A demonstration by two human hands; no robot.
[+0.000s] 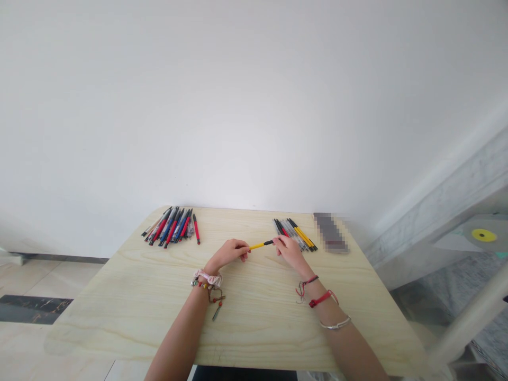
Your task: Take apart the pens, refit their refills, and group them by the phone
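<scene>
Between my two hands, a yellow pen (257, 246) with a black grip is held nearly level above the middle of the table. My left hand (231, 251) pinches its yellow end. At the other end, the fingers of my right hand (288, 251) close on the black part. Beyond my left hand lies a pile of pens (169, 227) in red, blue, clear and other colours, with one red pen (196, 229) at its right side. Just past my right hand is a smaller row of pens (302, 234), clear, red and yellow with black parts.
The light wooden table (254, 317) stands against a white wall (254, 106). A blurred-out dark flat object (331, 233) lies at its back right. To the right, past the table edge, are a pale post (470, 312) and a yellow disc (484, 235).
</scene>
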